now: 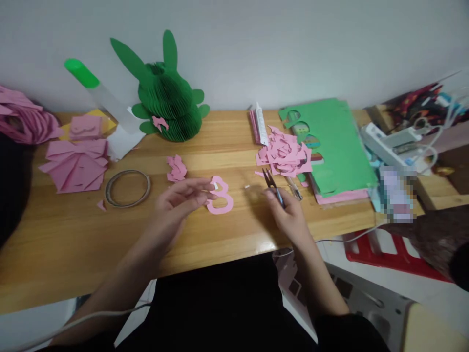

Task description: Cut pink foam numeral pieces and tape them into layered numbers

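At the middle of the table, my left hand (179, 203) has its thumb and fingertips at the left edge of a pink paper cutout (225, 203), shaped like a figure eight with openings. A tiny white piece (216, 186) shows by the fingertips. My right hand (287, 212) is closed around slim tweezers (270, 180) with dark, parted tips and a bluish shank, pointing away from me. Between the hands, a small white scrap (246, 186) lies on the wood. Crumpled pink paper (176, 168) rests just beyond my left hand.
A green honeycomb-paper rabbit (170, 100) stands at the back. Leftward are a tape roll (128, 204), folded pink paper (78, 166) and a green-capped tube (106, 100). Pink scraps (284, 154), a craft knife (294, 188), green sheets (340, 146) and a power strip (388, 146) lie rightward.
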`<state>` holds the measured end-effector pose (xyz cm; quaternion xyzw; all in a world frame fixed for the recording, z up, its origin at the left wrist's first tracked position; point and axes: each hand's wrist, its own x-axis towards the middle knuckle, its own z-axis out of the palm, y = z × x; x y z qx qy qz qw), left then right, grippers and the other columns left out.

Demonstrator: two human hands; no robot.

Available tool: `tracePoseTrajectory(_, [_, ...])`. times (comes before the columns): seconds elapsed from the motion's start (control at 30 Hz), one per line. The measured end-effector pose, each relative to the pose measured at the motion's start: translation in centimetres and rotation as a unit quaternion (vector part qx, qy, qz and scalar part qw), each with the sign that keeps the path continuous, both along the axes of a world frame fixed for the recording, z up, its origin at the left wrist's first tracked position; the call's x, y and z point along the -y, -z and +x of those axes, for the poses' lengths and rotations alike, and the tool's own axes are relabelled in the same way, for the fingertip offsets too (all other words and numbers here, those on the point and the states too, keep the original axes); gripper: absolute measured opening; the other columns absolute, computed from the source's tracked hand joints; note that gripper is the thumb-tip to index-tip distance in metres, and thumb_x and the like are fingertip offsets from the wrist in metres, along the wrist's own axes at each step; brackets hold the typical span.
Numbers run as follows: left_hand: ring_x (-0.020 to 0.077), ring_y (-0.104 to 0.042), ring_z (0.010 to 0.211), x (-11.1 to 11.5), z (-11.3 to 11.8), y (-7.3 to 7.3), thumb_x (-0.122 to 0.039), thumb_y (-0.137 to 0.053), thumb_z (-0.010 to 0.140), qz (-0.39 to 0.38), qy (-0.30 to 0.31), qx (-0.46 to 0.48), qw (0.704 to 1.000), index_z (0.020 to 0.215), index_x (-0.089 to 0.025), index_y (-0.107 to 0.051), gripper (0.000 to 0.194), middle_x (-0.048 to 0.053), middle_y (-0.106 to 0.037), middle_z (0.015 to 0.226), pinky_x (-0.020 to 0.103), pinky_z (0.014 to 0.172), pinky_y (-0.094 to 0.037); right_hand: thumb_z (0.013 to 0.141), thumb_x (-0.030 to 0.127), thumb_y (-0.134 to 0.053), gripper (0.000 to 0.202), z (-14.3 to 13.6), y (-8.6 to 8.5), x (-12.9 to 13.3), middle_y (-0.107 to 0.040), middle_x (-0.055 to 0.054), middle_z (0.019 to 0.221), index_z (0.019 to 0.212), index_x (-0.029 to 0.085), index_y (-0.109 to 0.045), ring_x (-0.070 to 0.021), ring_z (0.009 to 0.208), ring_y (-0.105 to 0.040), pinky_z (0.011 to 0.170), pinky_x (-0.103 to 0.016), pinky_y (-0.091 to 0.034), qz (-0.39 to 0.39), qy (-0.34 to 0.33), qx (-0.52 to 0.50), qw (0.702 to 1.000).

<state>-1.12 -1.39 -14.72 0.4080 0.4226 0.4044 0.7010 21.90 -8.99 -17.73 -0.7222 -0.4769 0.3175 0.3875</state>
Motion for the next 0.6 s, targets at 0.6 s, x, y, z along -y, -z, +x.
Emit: tracePoseTrajectory(0.6, [0.0153,-0.073,0.085,0.1,-1.4,3.3,-0.022,-0.075,0.079,0.061,0.046,0.015,0.997,0.100,-0.027,-0.077,0.022,0.001,-0.077,0.097,0.026,0.080,-0.059,0.079,0.030,-0.064,0.017,-3.0,0.3,-3.1,-0.059,0.002,0.052,0.086,0.019,-0.076,-0.0168,0.049,-0.053,0.056,-0.028,-0.037,-0.091,0.046,0.186,0.977])
